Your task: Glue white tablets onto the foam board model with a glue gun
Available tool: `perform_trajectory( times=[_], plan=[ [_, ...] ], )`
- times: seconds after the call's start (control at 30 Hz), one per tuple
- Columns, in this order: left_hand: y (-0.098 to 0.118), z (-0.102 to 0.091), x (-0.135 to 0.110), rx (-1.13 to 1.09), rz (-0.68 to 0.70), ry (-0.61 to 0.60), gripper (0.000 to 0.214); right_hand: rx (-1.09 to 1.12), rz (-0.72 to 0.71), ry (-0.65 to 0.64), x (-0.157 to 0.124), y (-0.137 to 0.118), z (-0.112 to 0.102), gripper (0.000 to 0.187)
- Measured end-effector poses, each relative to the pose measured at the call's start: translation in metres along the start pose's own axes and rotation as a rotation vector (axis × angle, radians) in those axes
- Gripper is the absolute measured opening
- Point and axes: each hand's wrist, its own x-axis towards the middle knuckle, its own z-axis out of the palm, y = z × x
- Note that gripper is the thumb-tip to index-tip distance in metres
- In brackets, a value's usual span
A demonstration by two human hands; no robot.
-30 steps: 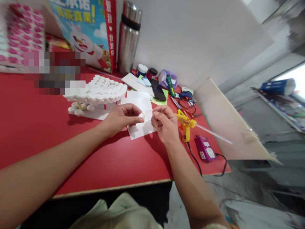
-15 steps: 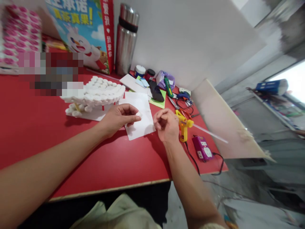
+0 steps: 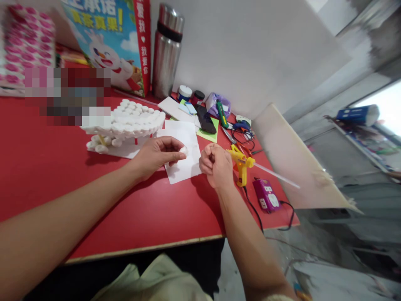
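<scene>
My left hand (image 3: 158,152) is closed in a pinch, with a small white rounded piece (image 3: 184,150) between thumb and fingers, over a sheet of white paper (image 3: 181,171). My right hand (image 3: 216,165) has its fingers curled together at the paper's right edge; whatever they may hold is hidden. Behind my left wrist stands a model covered in white rounded pieces (image 3: 134,121), with short red posts beneath it and a white base. A yellow glue gun (image 3: 241,165) with a clear glue stick in its back stands just right of my right hand.
A purple power socket block (image 3: 266,195) lies near the table's right edge with its cord. Behind are pliers (image 3: 242,148), a green cutter (image 3: 222,113), a black object (image 3: 205,119) and small jars (image 3: 184,93). A steel flask (image 3: 167,54) and a printed bag (image 3: 109,46) stand at the back.
My right hand has shifted slightly left, and its fingers are curled more tightly. My left hand stays almost in place with the white piece.
</scene>
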Motion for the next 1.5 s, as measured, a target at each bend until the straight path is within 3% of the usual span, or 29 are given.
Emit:
perform_trajectory(
  times=[0.23,0.5,0.77,1.0,1.17,1.23,1.3,1.37,1.5],
  plan=[
    [0.000,-0.001,-0.001,0.038,0.025,-0.018,0.035,-0.087,0.040,-0.071,-0.002,0.004,-0.004,0.043],
    [0.001,-0.002,-0.003,0.125,0.077,-0.044,0.034,-0.162,-0.094,-0.071,0.001,0.010,-0.005,0.021],
    [0.002,0.002,-0.004,-0.006,-0.040,-0.049,0.032,-0.115,-0.031,-0.034,0.002,0.011,-0.004,0.040],
    [0.002,0.001,-0.004,-0.022,-0.042,-0.095,0.028,-0.075,0.044,-0.051,0.000,0.014,0.001,0.032],
    [0.000,0.000,-0.003,-0.078,-0.056,-0.117,0.030,-0.169,-0.074,-0.030,0.000,0.012,-0.004,0.015],
    [0.000,0.000,-0.003,-0.092,-0.088,-0.115,0.032,-0.329,-0.175,-0.010,-0.006,0.003,-0.005,0.009],
    [0.000,0.000,-0.003,-0.098,-0.110,-0.108,0.033,-0.584,-0.328,0.010,-0.020,-0.016,-0.006,0.021],
    [0.000,0.000,-0.003,-0.102,-0.115,-0.105,0.033,-0.893,-0.520,0.057,-0.039,-0.046,-0.007,0.018],
    [0.000,0.000,-0.003,-0.113,-0.108,-0.103,0.034,-1.327,-0.641,0.174,-0.065,-0.122,-0.019,0.021]
  ],
)
